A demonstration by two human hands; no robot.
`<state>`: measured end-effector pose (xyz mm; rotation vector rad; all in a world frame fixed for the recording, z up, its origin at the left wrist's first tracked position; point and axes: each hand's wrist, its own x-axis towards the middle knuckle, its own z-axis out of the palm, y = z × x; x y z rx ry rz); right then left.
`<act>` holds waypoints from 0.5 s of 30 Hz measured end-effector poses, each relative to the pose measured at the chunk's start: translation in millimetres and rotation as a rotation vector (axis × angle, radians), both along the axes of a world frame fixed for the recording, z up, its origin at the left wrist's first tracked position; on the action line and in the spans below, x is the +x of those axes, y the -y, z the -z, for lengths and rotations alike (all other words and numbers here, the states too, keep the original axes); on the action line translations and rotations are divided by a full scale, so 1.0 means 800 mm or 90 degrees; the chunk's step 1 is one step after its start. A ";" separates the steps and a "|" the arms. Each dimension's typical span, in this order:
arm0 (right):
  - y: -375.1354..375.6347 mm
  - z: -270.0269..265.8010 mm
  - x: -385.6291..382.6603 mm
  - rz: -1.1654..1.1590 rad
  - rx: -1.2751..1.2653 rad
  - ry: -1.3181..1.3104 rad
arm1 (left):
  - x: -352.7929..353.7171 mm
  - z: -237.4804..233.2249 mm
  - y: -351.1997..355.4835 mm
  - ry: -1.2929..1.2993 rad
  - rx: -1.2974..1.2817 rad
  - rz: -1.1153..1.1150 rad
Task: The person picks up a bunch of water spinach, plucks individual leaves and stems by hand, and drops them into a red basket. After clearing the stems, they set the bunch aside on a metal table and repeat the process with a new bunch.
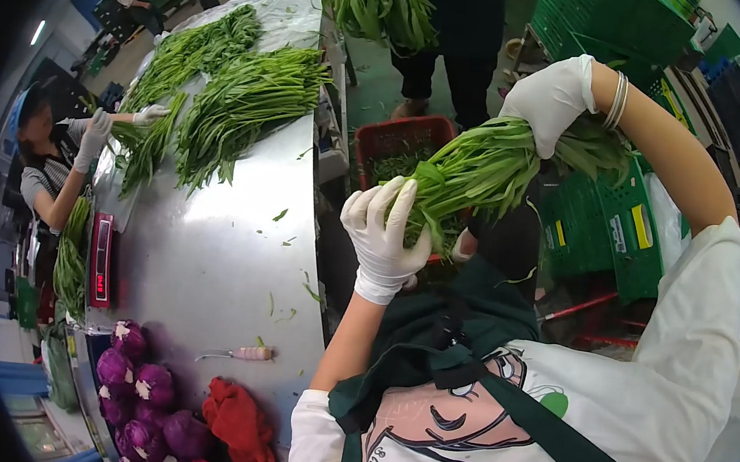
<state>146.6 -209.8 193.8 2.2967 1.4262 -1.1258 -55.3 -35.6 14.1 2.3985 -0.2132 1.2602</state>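
We held the bunch of greens [485, 166] in the air beside the table [224, 243], over the red crate [398, 135]. Our right hand [551, 97] was clamped round it to carry the weight. Our left hand [383, 232], fingers spread apart, cupped the stem ends, seemingly to level them.

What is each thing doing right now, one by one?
Bundle of long green leafy stems: held up in the air.
White-gloved left hand: open, fingers spread on the bundle's end.
White-gloved right hand: shut around the bundle.
Red plastic crate: open, greens inside.
Pink-handled knife: lying flat on the steel table.
Red cloth: crumpled.
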 end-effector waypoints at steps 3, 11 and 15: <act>0.000 -0.001 -0.001 -0.006 0.020 -0.004 | -0.001 -0.007 0.012 -0.014 -0.003 -0.089; 0.002 0.000 -0.007 -0.047 0.057 -0.001 | 0.016 0.000 0.006 0.030 -0.047 -0.153; 0.005 -0.013 -0.016 -0.005 0.065 0.029 | 0.014 -0.004 -0.011 0.012 -0.022 -0.252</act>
